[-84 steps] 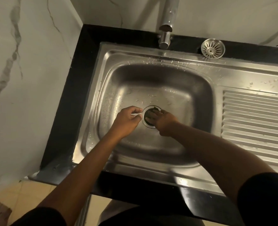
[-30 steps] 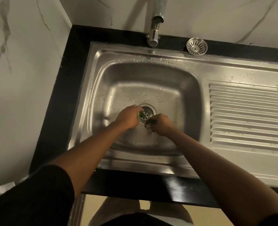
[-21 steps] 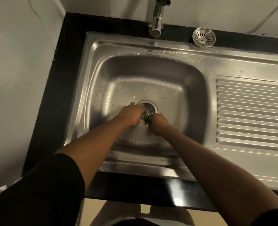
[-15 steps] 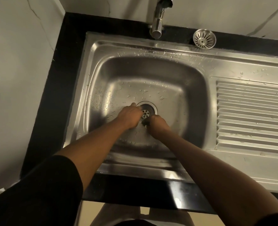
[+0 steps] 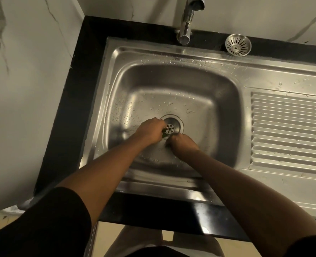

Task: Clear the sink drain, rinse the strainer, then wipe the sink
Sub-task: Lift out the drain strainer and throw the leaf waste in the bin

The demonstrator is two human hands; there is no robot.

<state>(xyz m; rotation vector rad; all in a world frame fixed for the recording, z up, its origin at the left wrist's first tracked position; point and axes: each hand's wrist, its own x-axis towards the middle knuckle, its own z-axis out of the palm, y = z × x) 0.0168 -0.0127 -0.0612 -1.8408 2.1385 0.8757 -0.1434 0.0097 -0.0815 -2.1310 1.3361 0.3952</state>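
The steel sink [image 5: 225, 112] is wet with droplets, and its round drain [image 5: 173, 125] shows a perforated centre piece. My left hand [image 5: 149, 131] reaches in from the left and pinches a dark green bit of debris [image 5: 164, 134] at the drain's near-left edge. My right hand [image 5: 181, 143] rests just in front of the drain with its fingers curled closed; whatever is inside them is hidden. The round metal strainer [image 5: 238, 45] lies on the black counter behind the sink, to the right of the tap.
The chrome tap [image 5: 185, 28] hangs over the sink's back rim. A ribbed draining board [image 5: 290, 130] adjoins the basin on the right. The black counter [image 5: 75, 108] borders the sink on the left, against a marble wall.
Green debris that sat in the drain a second ago is out of it, and the perforated centre now shows bare. My right hand drew back slightly toward me. The view has shifted a little.
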